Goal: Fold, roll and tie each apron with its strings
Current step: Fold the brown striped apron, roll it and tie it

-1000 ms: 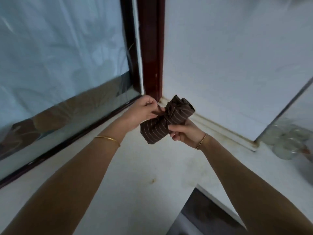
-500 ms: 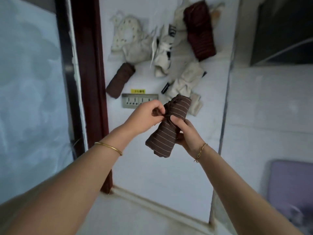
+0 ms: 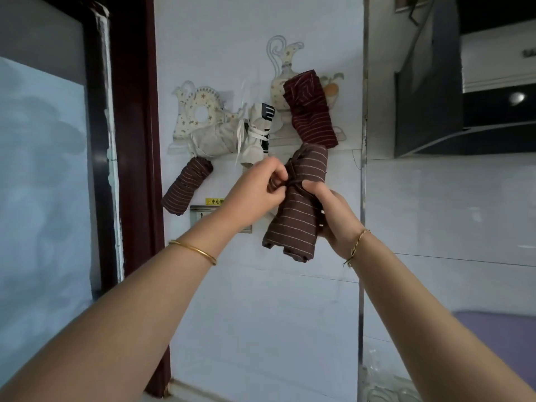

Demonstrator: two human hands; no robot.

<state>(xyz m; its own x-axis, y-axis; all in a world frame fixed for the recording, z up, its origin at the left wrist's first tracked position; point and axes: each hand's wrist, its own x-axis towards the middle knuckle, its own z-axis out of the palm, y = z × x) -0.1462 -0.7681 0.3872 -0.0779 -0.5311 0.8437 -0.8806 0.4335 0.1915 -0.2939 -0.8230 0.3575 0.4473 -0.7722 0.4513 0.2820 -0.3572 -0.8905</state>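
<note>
Left hand [image 3: 255,190], pinch on string [image 3: 293,183]; right hand [image 3: 334,216], grip around soft striped apron roll [image 3: 293,225]

Apron [image 3: 293,224], brown with thin pale stripes: rolled, near upright, string [image 3: 291,183] cinched round its middle, where left grip [image 3: 255,190] and right grip [image 3: 336,219] meet. Above the grips hang maroon roll [image 3: 310,114], white roll [image 3: 258,132], cream roll [image 3: 214,140]; left, brown roll [image 3: 187,185].

pale wall [image 3: 261,314], dark door frame [image 3: 130,140]

Arms reach forward; left hand [image 3: 255,185] and right hand [image 3: 335,217] curl fingers [image 3: 312,186] round the rolled apron [image 3: 293,224].
</note>
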